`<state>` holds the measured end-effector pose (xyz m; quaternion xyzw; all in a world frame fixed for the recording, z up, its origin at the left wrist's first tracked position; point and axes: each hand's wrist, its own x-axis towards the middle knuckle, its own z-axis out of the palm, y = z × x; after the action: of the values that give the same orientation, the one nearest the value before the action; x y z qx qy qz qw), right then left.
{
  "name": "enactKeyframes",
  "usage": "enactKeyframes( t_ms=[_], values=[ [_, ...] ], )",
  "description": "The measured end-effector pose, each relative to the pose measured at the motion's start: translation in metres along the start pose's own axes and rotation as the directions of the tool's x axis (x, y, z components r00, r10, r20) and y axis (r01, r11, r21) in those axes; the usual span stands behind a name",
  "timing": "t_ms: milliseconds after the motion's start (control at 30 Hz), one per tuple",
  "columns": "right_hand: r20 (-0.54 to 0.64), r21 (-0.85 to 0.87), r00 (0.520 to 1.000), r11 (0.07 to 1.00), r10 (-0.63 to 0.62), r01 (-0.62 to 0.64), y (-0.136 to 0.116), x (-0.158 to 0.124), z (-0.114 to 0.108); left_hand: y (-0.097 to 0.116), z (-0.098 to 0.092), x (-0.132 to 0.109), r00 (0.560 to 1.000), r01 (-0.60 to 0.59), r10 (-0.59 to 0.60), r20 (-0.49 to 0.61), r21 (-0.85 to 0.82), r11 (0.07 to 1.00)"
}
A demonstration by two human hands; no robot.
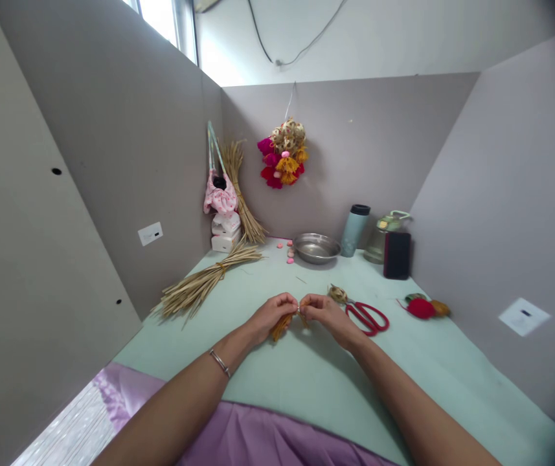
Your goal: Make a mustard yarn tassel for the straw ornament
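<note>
A mustard yarn tassel (281,328) hangs below the fingers of my left hand (268,316), which pinch its upper part. My right hand (326,316) meets the left at the fingertips, closed on the same yarn, with a few loose strands dangling under it. Exactly how the fingertips grip the yarn is too small to make out. Just right of my right hand lie red-handled scissors (368,318), and a small woven straw ball (337,294) sits by their blades. Both hands are held just above the pale green tabletop (258,375).
A straw bundle (204,279) lies at left; another straw bundle (241,194) leans in the corner. At the back stand a metal bowl (317,248), a tumbler (355,230), a jug (380,238) and a phone (397,255). Red yarn (420,308) lies at right. A tasselled ornament (284,155) hangs on the wall.
</note>
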<state>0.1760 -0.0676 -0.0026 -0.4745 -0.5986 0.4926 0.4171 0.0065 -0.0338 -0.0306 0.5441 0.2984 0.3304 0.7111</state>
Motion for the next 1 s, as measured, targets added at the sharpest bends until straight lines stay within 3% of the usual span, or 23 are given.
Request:
enactKeyframes(
  t_ms=[600, 1000],
  values=[
    [0.021, 0.052, 0.999, 0.998, -0.030, 0.029, 0.0046, 0.0014, -0.0007, 0.0032, 0.0001, 0.0006, 0.997, -0.082, 0.083, 0.003, -0.088, 0.993],
    [-0.030, 0.187, 0.999, 0.982, -0.016, 0.021, 0.0042, 0.0018, 0.0010, -0.0006, 0.0021, 0.0017, 0.997, -0.061, 0.061, -0.037, -0.006, 0.998]
  ],
)
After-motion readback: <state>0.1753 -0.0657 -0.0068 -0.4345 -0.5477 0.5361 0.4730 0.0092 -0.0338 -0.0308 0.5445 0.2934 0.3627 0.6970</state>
